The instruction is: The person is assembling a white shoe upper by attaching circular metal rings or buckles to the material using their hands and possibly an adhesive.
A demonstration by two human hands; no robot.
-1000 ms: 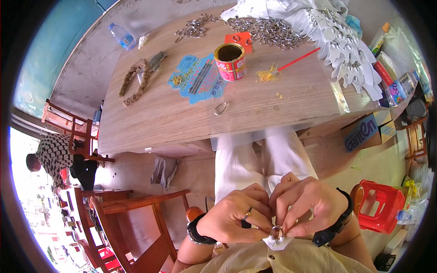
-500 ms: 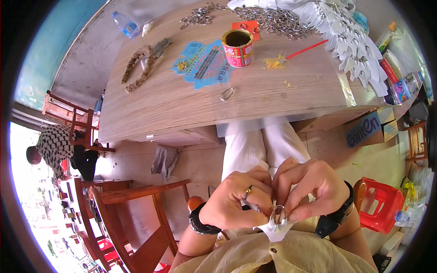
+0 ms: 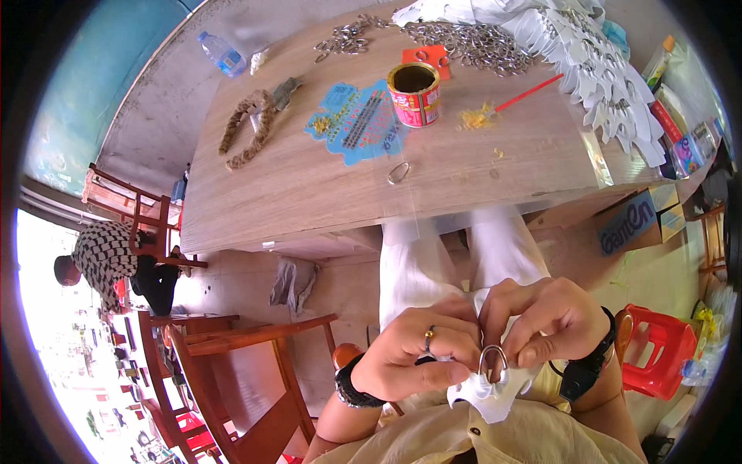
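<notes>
In front of my shirt I hold a small white cut-out piece (image 3: 491,408) with pointed lobes. A silvery teardrop-shaped metal ring (image 3: 493,349) stands up from its upper middle, with white material folded around the ring's lower part. My left hand (image 3: 417,349) is closed, its thumb and forefinger pinching the piece's left side. My right hand (image 3: 553,319) is also closed, fingers curled behind the ring and thumb beside its right side. The right fingertips' exact contact is partly hidden. A similar loose ring (image 3: 398,172) lies near the table's front edge.
On the wooden table (image 3: 294,197) stand an open red tin (image 3: 415,108), a blue card (image 3: 348,143), a red stick (image 3: 529,91), heaped rings (image 3: 479,45) and stacked white pieces (image 3: 610,93). A wooden chair (image 3: 239,387) is at left, a red stool (image 3: 657,348) at right. Someone sits far left.
The view has shifted slightly. My right thumb has moved up off the white piece's right lobe to beside the ring, and more of the piece shows.
</notes>
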